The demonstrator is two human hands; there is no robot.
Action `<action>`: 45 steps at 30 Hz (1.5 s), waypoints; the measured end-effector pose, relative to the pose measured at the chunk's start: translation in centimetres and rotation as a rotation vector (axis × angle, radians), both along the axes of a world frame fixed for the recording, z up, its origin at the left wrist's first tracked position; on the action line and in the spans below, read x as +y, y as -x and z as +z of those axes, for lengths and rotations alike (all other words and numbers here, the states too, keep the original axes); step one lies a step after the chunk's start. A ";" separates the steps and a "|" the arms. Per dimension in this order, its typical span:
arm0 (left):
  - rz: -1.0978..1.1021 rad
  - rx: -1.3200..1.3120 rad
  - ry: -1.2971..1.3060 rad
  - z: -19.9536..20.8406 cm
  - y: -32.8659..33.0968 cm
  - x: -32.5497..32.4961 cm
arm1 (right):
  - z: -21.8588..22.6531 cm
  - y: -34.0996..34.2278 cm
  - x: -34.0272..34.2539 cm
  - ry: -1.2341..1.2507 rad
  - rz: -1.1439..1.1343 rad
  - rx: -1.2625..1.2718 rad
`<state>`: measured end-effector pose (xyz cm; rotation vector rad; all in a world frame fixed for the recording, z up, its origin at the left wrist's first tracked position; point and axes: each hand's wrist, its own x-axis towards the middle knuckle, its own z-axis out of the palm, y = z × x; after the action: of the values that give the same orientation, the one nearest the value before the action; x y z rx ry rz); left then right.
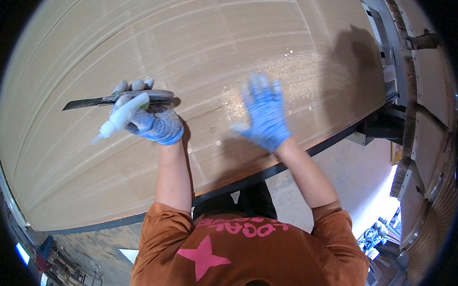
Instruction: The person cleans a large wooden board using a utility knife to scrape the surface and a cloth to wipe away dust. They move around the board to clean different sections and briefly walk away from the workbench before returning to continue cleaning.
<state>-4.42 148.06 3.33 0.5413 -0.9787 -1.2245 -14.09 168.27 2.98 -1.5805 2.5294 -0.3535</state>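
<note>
My left hand, in a blue work glove, is closed around two things over the left half of a large tan work surface. One is a long tool with a dark, flat blade pointing left; its exact kind I cannot make out. The other is a pale translucent squeeze bottle with a thin nozzle tilted down to the left. My right hand, gloved the same way, has its fingers spread, palm down, and holds nothing. Beside and beyond its fingers lies a patch of sawdust and small chips.
The table has a dark front edge just before my body. Small pale round bits dot its surface near my right hand. At the right stand a bristly strip and panels. Wooden pieces are stacked at the lower left.
</note>
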 end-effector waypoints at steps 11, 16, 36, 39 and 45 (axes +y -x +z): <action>0.093 -0.083 -0.028 -0.4 -1.5 -2.1 | 1.1 -4.0 -1.4 0.030 -0.044 -0.041; 0.077 0.001 -0.064 0.9 -1.4 -1.8 | -0.1 -0.5 0.7 -0.105 -0.197 0.146; 0.099 -0.060 -0.071 0.0 -1.8 -2.9 | 1.5 -13.1 0.7 0.051 0.460 -0.284; 0.050 -0.033 -0.060 1.0 -3.6 -1.5 | 1.0 -11.4 1.6 -0.042 0.435 -0.218; -0.022 -0.074 -0.059 1.6 -6.0 1.4 | 1.7 -10.0 1.2 -0.041 0.306 -0.112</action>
<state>1.55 149.42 4.92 0.6278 -1.0151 -1.2635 -4.09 169.49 4.69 -1.8386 2.1555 -0.3385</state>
